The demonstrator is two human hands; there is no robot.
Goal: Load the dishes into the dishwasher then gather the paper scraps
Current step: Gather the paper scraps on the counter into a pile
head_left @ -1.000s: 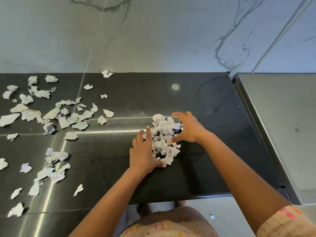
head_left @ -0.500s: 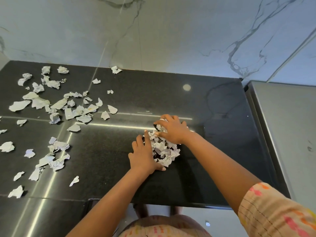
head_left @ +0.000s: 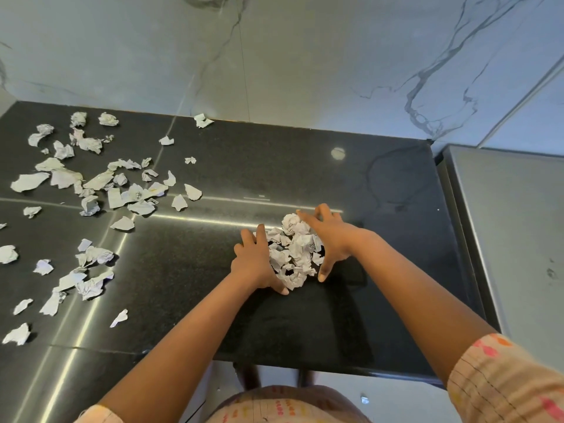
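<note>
A pile of crumpled white paper scraps (head_left: 293,251) sits on the black stone counter (head_left: 305,178), near its front middle. My left hand (head_left: 254,261) presses flat against the pile's left side, fingers straight, thumb under the near edge. My right hand (head_left: 328,236) cups the pile's right side with spread fingers over the top ball and the thumb pointing down to the counter. Several loose scraps (head_left: 91,190) lie scattered over the counter's left half. No dishes or dishwasher are in view.
A marble wall (head_left: 274,56) rises behind the counter. A grey steel surface (head_left: 512,239) adjoins the counter on the right. One small scrap (head_left: 364,399) lies on the floor below the counter's front edge.
My right hand lay on top of the pile half a second ago; it has slid back to the pile's right side. The left hand has stayed put. The camera tilted slightly.
</note>
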